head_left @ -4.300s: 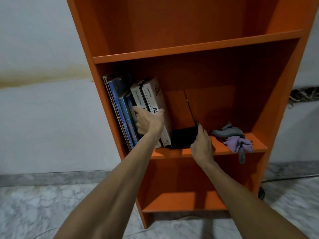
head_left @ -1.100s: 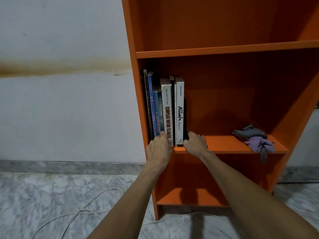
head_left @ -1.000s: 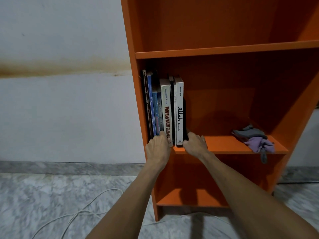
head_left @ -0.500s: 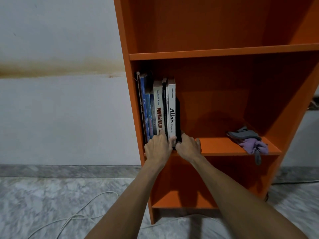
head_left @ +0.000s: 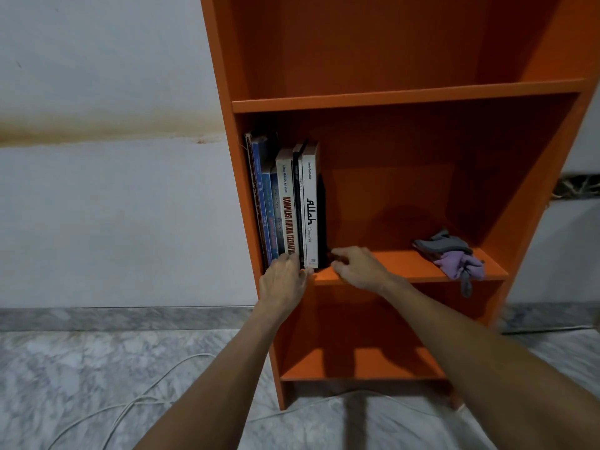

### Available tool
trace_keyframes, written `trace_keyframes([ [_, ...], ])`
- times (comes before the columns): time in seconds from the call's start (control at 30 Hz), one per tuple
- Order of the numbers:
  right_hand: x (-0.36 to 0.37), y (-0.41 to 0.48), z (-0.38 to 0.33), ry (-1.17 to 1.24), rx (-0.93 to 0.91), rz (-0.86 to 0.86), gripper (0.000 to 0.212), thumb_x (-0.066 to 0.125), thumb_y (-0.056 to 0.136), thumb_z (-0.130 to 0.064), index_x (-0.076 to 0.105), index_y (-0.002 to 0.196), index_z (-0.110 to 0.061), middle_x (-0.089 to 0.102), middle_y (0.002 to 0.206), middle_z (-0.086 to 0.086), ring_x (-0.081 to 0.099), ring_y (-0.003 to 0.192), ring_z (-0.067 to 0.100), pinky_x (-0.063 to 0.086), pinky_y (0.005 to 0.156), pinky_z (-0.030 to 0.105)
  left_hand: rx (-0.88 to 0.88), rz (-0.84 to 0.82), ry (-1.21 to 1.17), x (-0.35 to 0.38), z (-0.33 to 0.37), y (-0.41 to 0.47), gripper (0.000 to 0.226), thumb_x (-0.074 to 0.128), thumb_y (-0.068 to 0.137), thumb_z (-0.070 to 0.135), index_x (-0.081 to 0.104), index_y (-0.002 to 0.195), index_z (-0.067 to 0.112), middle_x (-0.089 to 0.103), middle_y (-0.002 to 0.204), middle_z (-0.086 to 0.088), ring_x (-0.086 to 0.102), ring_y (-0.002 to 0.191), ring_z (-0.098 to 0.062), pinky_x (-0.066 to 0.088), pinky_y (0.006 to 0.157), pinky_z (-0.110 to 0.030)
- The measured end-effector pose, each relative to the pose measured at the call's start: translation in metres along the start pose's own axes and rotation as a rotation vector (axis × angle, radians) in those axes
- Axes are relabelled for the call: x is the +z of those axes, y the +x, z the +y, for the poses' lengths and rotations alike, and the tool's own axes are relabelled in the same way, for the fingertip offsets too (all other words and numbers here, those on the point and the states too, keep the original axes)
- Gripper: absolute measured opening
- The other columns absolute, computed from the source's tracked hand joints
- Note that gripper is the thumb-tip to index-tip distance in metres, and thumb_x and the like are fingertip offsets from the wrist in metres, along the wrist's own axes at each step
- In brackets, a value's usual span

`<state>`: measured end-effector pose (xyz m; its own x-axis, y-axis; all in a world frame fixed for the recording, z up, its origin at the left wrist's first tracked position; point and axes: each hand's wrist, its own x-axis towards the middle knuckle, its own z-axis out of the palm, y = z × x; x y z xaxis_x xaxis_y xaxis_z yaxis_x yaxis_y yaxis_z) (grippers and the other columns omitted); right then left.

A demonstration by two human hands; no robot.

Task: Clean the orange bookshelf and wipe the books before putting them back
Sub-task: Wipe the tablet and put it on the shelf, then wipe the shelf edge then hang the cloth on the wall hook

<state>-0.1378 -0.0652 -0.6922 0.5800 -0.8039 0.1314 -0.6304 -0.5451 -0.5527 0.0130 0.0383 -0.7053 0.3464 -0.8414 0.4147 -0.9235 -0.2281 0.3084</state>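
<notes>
Left hand [head_left: 284,280] flat-fingered, presses lower spines of books [head_left: 289,206]; right hand [head_left: 357,271] at foot of black end book [head_left: 322,222], grip indiscernible. Books upright, left end of orange bookshelf [head_left: 227,125] middle shelf [head_left: 396,264]. Push evenly, spines flush; brace end book against toppling.

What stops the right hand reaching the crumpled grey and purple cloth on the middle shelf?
Probably nothing, so yes: only bare orange shelf board lies between the right hand and the crumpled grey and purple cloth.
</notes>
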Motion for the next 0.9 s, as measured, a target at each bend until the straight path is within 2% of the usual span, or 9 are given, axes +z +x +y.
trace_keyframes([
  [0.07, -0.023, -0.004, 0.015, -0.18, -0.068, 0.248, 0.037, 0.053, 0.094, -0.027, 0.063, 0.129, -0.02, 0.07, 0.119, 0.009, 0.066, 0.1, 0.025, 0.047, 0.092, 0.037, 0.033, -0.022, 0.01, 0.004, -0.005, -0.006, 0.031, 0.057, 0.095, 0.038, 0.054, 0.113, 0.014, 0.056, 0.116, -0.004, 0.055, 0.104, -0.021, 0.05, 0.08, -0.034],
  [0.13, -0.046, -0.008, 0.038, -0.41, -0.057, 0.486, 0.037, 0.054, 0.092, -0.032, 0.064, 0.125, -0.017, 0.067, 0.121, 0.008, 0.057, 0.114, 0.029, 0.039, 0.098, 0.042, 0.041, -0.032, 0.028, 0.005, -0.007, -0.007, 0.029, 0.058, 0.095, 0.032, 0.052, 0.118, 0.015, 0.054, 0.119, -0.003, 0.054, 0.106, -0.02, 0.049, 0.08, -0.032],
  [0.17, -0.057, -0.009, 0.054, -0.484, 0.004, 0.524, 0.041, 0.054, 0.092, -0.037, 0.062, 0.126, -0.016, 0.064, 0.123, 0.009, 0.052, 0.118, 0.03, 0.036, 0.1, 0.045, 0.043, -0.036, 0.037, 0.006, -0.007, -0.006, 0.028, 0.058, 0.094, 0.03, 0.053, 0.118, 0.016, 0.054, 0.119, -0.003, 0.055, 0.105, -0.02, 0.05, 0.079, -0.032],
  [0.3, -0.083, -0.02, 0.119, -0.533, 0.372, 0.34, 0.069, 0.044, 0.087, -0.07, 0.043, 0.14, -0.024, 0.042, 0.143, 0.013, 0.034, 0.134, 0.036, 0.031, 0.104, 0.057, 0.049, -0.024, 0.067, 0.008, -0.008, -0.002, 0.024, 0.06, 0.093, 0.028, 0.056, 0.113, 0.016, 0.057, 0.115, -0.003, 0.058, 0.1, -0.02, 0.05, 0.075, -0.032],
  [0.4, -0.082, -0.021, 0.144, -0.4, 0.444, 0.252, 0.074, 0.036, 0.083, -0.08, 0.041, 0.138, -0.03, 0.043, 0.14, 0.016, 0.042, 0.127, 0.041, 0.039, 0.101, 0.056, 0.056, -0.002, 0.087, 0.012, -0.01, 0.0, 0.021, 0.06, 0.093, 0.029, 0.056, 0.11, 0.017, 0.058, 0.112, -0.001, 0.059, 0.097, -0.019, 0.051, 0.072, -0.031],
  [0.53, -0.065, -0.01, 0.115, -0.306, 0.333, 0.234, 0.052, 0.045, 0.092, -0.061, 0.056, 0.125, -0.023, 0.058, 0.122, 0.015, 0.057, 0.11, 0.038, 0.049, 0.09, 0.044, 0.049, 0.016, 0.096, 0.016, -0.01, -0.001, 0.02, 0.06, 0.093, 0.028, 0.055, 0.111, 0.018, 0.057, 0.112, -0.001, 0.058, 0.097, -0.019, 0.05, 0.072, -0.031],
  [0.63, -0.044, -0.009, 0.077, -0.252, 0.209, 0.191, 0.033, 0.054, 0.091, -0.042, 0.06, 0.12, -0.027, 0.061, 0.121, 0.01, 0.059, 0.11, 0.034, 0.048, 0.086, 0.039, 0.043, 0.031, 0.088, 0.017, -0.007, -0.004, 0.02, 0.06, 0.094, 0.027, 0.054, 0.11, 0.017, 0.056, 0.112, -0.002, 0.058, 0.098, -0.02, 0.052, 0.072, -0.032],
  [0.77, -0.025, -0.016, 0.038, -0.131, 0.092, 0.098, 0.049, 0.057, 0.087, -0.015, 0.057, 0.134, -0.029, 0.051, 0.143, -0.001, 0.052, 0.126, 0.027, 0.042, 0.099, 0.035, 0.015, 0.003, 0.076, 0.014, -0.002, -0.01, 0.027, 0.061, 0.092, 0.018, 0.053, 0.118, 0.016, 0.055, 0.12, -0.004, 0.058, 0.103, -0.022, 0.055, 0.081, -0.036],
  [0.9, -0.005, -0.037, 0.016, -0.027, 0.018, 0.094, 0.061, 0.052, 0.078, 0.003, 0.06, 0.132, -0.026, 0.054, 0.142, 0.0, 0.049, 0.132, 0.022, 0.04, 0.105, 0.029, -0.006, -0.139, 0.078, 0.0, 0.007, -0.024, 0.046, 0.059, 0.092, 0.012, 0.043, 0.136, 0.015, 0.047, 0.135, -0.006, 0.055, 0.116, -0.026, 0.052, 0.09, -0.038],
])
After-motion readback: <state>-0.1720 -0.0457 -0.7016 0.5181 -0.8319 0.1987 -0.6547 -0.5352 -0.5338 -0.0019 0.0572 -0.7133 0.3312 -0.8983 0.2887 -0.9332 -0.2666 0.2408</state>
